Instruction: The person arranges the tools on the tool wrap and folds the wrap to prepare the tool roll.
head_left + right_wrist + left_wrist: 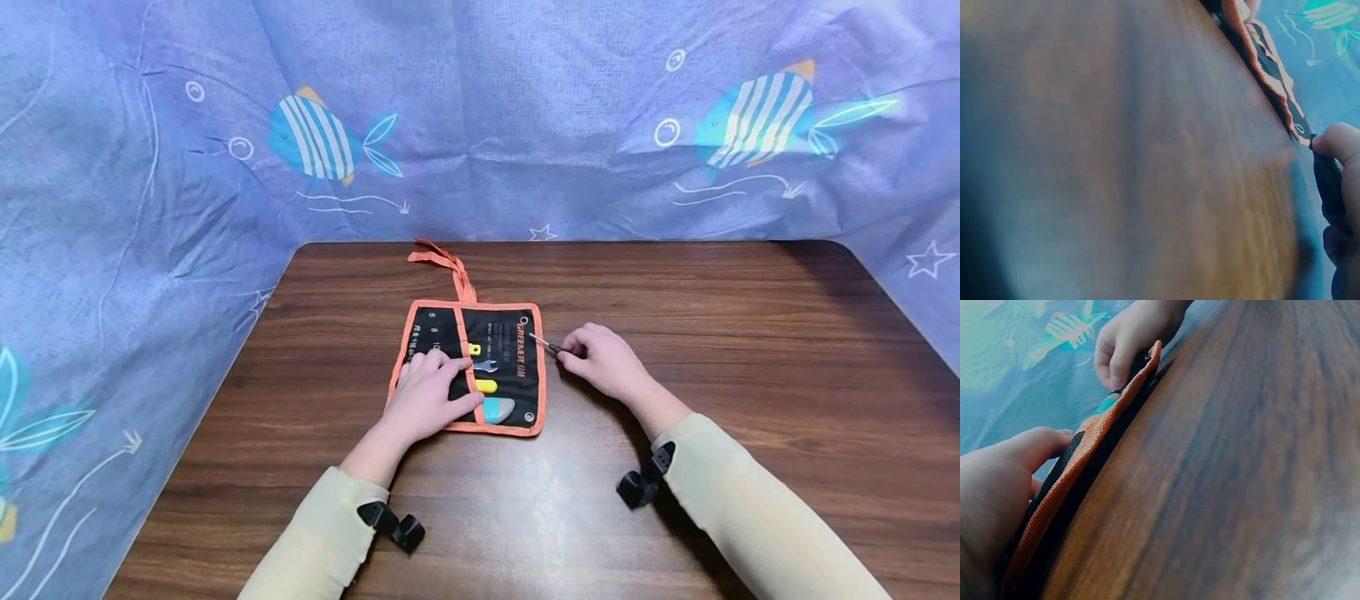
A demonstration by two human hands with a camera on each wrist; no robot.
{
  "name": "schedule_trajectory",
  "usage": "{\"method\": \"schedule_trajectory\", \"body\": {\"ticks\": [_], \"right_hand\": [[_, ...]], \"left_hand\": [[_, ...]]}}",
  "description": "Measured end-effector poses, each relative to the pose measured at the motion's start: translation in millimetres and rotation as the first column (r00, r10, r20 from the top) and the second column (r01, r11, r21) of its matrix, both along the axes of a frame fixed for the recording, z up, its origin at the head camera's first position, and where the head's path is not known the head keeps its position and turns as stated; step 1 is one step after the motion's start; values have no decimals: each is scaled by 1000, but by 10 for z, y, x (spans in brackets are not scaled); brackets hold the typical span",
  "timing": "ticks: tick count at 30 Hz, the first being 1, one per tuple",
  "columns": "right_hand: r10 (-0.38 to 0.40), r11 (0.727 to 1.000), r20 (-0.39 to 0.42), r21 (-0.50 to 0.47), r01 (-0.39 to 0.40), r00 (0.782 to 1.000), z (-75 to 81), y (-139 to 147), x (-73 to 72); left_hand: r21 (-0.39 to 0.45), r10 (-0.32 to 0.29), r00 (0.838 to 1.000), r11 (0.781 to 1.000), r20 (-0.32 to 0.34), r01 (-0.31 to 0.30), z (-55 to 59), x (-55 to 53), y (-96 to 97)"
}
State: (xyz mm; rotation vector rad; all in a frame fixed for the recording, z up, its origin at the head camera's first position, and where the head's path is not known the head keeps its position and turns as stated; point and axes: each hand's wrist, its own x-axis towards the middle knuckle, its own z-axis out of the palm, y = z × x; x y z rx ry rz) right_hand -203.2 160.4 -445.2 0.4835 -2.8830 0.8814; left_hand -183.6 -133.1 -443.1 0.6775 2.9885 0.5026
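A black tool pouch (514,400) with orange edging lies unfolded on the table. My left hand (429,393) rests on its pocket flap, with fingertips near the orange pocket edge. Poking out of the pockets are an open-ended wrench (487,366), a yellow tool end (486,386), another yellow end with a hole (474,350), and a teal-and-grey tool (498,410). Just right of the pouch, my right hand (603,360) grips a screwdriver (1327,187) by its dark handle. The screwdriver's thin shaft points left over the pouch's right edge.
Orange tie straps (457,271) trail from the pouch's far edge. The brown wooden table (750,333) extends to both sides. Behind it hangs a blue cloth (525,125) printed with fish. A small black wrist camera (637,487) sits at each cuff.
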Motion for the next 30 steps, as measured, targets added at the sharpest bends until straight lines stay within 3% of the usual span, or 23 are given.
{"method": "schedule_trajectory", "body": {"ticks": [6, 12, 18, 30], "right_hand": [[81, 994, -31, 77, -79, 996, 85, -169, -137], [169, 965, -27, 208, -159, 985, 154, -362, -259], [189, 943, 0, 281, -181, 982, 186, -520, -366], [230, 915, -19, 344, -210, 973, 218, -897, -496]], "left_hand": [[-6, -2, 1000, 1000, -1, 2, 2, 4, -2], [-17, -4, 1000, 1000, 4, 4, 0, -5, 13], [-16, -13, 1000, 1000, 16, 13, 6, -16, 26], [-14, -28, 1000, 1000, 11, 28, 9, -28, -11]]}}
